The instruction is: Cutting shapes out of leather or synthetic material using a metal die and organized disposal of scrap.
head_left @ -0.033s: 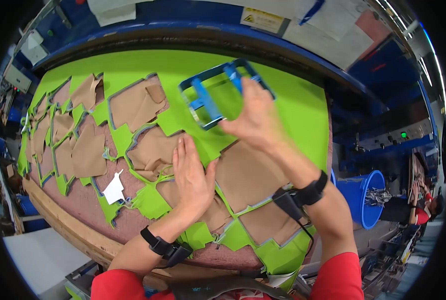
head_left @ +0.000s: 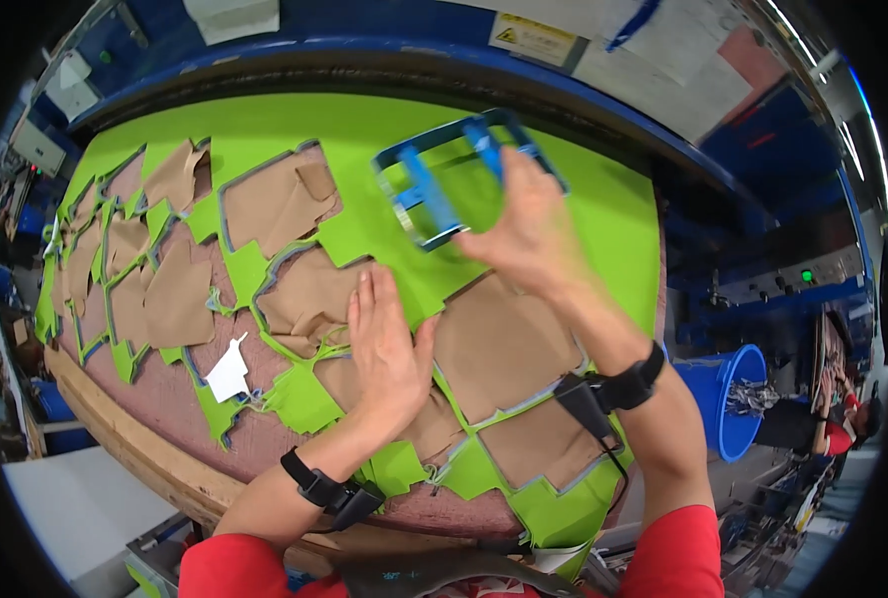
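Observation:
My right hand grips the near right part of a blue steel cutting die, an open frame with crossbars. It is over the far middle of a bright green sheet; whether it touches the sheet I cannot tell. My left hand lies flat, fingers stretched, on brown material beside the cut openings. A large brown cut-out shape shows between my arms. Farther left, loose brown pieces lie bunched among jagged green offcut strips. A small white scrap rests near the table's left front.
A blue machine beam runs along the table's far side. Wooden edging borders the front left. On the right are a blue bucket and a control panel with a green light. Another person stands at the far right.
My right hand and the cutting die have shifted slightly to the right and away from me. My left hand stays flat in nearly the same place.

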Demonstrator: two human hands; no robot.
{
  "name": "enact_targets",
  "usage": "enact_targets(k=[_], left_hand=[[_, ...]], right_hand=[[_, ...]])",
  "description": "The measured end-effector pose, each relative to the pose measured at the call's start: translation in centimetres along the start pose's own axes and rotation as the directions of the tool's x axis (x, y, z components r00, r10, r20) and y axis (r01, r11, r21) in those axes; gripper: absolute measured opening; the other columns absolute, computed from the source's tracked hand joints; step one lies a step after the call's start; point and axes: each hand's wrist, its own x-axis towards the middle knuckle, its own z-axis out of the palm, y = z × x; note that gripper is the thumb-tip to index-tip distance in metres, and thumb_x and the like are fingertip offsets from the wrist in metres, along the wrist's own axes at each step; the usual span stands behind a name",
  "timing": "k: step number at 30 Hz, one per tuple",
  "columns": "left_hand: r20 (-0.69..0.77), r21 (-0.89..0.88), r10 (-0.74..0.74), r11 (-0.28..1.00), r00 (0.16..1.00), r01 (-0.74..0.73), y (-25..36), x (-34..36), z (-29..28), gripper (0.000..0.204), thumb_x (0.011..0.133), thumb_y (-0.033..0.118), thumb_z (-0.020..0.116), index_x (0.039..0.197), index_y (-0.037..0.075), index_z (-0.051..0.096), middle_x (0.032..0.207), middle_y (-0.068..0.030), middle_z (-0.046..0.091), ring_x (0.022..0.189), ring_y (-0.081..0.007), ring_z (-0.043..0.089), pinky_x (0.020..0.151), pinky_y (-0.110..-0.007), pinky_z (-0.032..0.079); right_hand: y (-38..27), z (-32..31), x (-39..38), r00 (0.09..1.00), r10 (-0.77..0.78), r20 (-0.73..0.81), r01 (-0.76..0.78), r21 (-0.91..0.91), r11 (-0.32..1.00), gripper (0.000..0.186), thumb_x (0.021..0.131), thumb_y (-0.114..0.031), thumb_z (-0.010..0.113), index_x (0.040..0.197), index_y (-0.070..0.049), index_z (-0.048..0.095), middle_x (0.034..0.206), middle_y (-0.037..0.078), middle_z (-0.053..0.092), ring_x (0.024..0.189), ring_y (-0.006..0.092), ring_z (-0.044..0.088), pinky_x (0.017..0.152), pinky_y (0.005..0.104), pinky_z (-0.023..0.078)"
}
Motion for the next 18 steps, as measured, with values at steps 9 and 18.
enact_targets(k=[9, 18], left_hand=[[0.023, 0.005, 0.063, 0.998, 0.998, -0.063, 0.4, 0.2, 0.0, 0.065, 0.091, 0.016, 0.068, 0.144, -0.011, 0.042, 0.151, -0.0339, 0.039, 0.145, -0.0469, 0.034, 0.119, -0.055, 0.024], [0.013, 0.055, 0.088, 0.995, 0.996, -0.089, 0.4, 0.4, -0.2, 0.065, 0.091, 0.016, 0.068, 0.144, -0.011, 0.042, 0.151, -0.0344, 0.040, 0.144, -0.0478, 0.035, 0.118, -0.055, 0.025]], right_hand=[[7.1, -0.9, 1.0, 0.993, 0.116, -0.033, -0.118, -0.085, 0.989, 0.099, 0.063, -0.026, 0.083, 0.142, 0.015, 0.040, 0.132, 0.033, 0.055, 0.127, 0.0439, 0.052, 0.109, 0.0433, 0.043], [5.8, -1.6, 1.5, 0.975, 0.216, 0.050, -0.209, -0.122, 0.970, 0.104, 0.063, -0.027, 0.084, 0.144, 0.016, 0.037, 0.137, 0.034, 0.054, 0.130, 0.0373, 0.054, 0.108, 0.0381, 0.043]])
